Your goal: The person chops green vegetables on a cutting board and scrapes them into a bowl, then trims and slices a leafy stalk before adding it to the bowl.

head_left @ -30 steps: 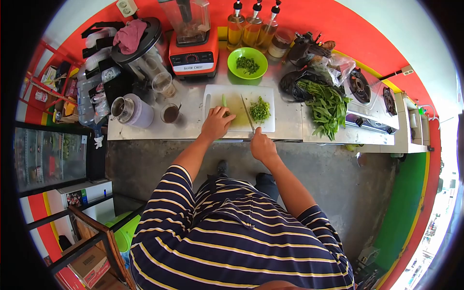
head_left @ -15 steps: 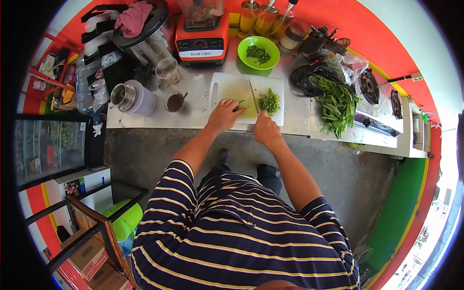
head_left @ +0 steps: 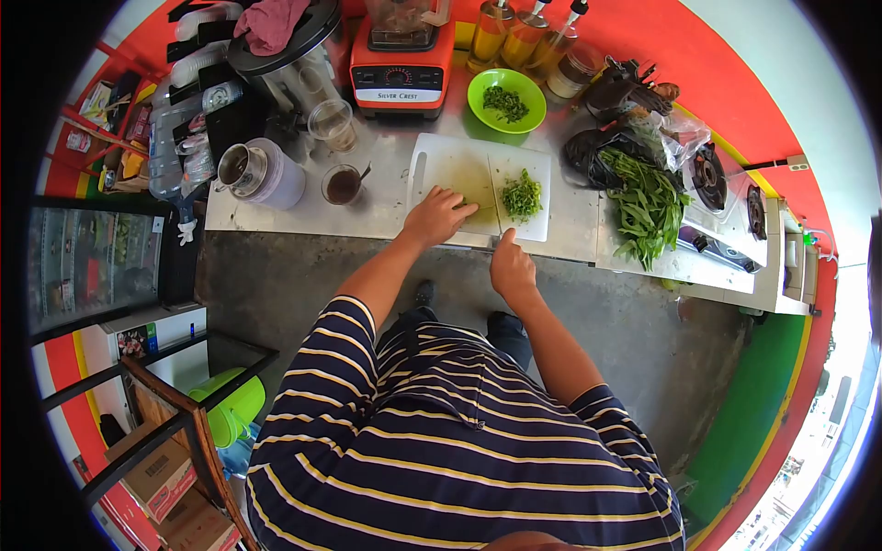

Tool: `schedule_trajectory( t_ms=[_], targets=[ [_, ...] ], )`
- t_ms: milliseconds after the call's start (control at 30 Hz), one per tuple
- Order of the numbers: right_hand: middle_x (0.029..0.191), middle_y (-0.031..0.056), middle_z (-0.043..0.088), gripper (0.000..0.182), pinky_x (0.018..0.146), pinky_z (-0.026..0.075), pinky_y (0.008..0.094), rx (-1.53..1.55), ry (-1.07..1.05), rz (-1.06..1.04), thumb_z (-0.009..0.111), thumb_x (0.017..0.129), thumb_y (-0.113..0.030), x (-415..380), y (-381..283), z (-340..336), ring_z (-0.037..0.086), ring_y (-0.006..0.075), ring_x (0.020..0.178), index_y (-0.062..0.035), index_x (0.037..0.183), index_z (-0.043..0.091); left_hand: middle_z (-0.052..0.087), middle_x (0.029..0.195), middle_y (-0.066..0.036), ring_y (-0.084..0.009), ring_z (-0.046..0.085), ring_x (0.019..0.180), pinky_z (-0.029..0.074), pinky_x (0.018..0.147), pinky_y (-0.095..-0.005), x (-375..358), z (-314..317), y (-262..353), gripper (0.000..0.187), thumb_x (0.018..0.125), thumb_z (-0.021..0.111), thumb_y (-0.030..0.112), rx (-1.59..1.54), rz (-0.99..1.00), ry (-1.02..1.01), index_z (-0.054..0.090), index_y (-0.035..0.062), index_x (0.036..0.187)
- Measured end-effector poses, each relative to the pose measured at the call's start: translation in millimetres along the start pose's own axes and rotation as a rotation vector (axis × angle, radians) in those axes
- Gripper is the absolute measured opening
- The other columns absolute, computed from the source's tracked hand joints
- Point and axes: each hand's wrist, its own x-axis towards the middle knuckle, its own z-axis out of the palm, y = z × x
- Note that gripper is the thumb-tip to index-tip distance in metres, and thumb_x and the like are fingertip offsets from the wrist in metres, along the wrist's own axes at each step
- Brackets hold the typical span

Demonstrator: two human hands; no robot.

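Atop the counter [head_left: 574,220], a board [head_left: 441,165] is bearing soft-looking greens [head_left: 522,196] ahead of the right hand [head_left: 513,266], which is gripping a stiff-looking knife [head_left: 494,191], best held by its handle, the left hand [head_left: 441,218] hiding its hold.

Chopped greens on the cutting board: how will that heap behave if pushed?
The chopped greens will probably spread rather than move as one, being a loose heap of small pieces. Such thin bits look light, so little force should do. The cutting board looks flat, so they may slide easily.
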Motion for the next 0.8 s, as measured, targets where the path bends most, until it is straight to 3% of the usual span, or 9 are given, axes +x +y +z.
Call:
schedule_trajectory(
  t_ms=[100,267,600,667,800],
  targets=[
    [0.097,0.0272,0.071,0.033,0.081,0.059,0.0470,-0.001,-0.028,0.000,0.056,0.093,-0.008,1.6,-2.9,-8.0,0.072,0.0419,0.094,0.0041,0.120,0.040,0.060,0.090,-0.007,-0.0263,0.060,0.091,0.046,0.084,-0.0402,0.5,-1.2,1.2,0.036,0.080,0.071,0.010,0.008,0.001,0.050,0.070,0.0142,0.115],
    [0.104,0.0300,0.069,0.033,0.085,0.058,0.0487,0.029,-0.038,-0.005,0.057,0.092,-0.010,7.0,2.3,-26.3,0.071,0.0422,0.098,0.0033,0.117,0.041,0.059,0.089,-0.006,-0.0259,0.059,0.089,0.046,0.082,-0.0385,4.2,-11.5,4.1,0.040,0.078,0.071,0.009,0.017,0.006,-0.046,0.070,0.0162,0.117],
    [0.097,0.0258,0.072,0.030,0.080,0.059,0.0474,0.005,0.070,-0.002,0.054,0.094,-0.008,9.3,-2.6,7.2,0.072,0.0420,0.092,0.0032,0.119,0.041,0.059,0.088,-0.006,-0.0268,0.059,0.086,0.047,0.081,-0.0391,4.9,-9.4,1.9,0.035,0.079,0.070,0.010,-0.038,-0.021,-0.012,0.072,0.0160,0.113],
    [0.101,0.0325,0.068,0.032,0.086,0.056,0.0531,0.040,0.001,-0.019,0.053,0.093,-0.007,15.7,0.7,-4.6,0.069,0.0467,0.096,0.0029,0.119,0.039,0.059,0.087,-0.005,-0.0264,0.059,0.085,0.048,0.080,-0.0390,4.8,-9.5,2.1,0.035,0.079,0.070,0.010,-0.028,-0.016,-0.013,0.072,0.0164,0.113],
    [0.101,0.0321,0.069,0.032,0.086,0.056,0.0527,0.060,-0.029,-0.018,0.053,0.093,-0.007,5.2,-2.6,-20.4,0.069,0.0463,0.097,0.0028,0.120,0.039,0.059,0.086,-0.005,-0.0262,0.060,0.085,0.048,0.080,-0.0393,6.1,-12.4,5.2,0.034,0.079,0.070,0.010,0.002,-0.027,-0.029,0.073,0.0162,0.113]
  ],
)
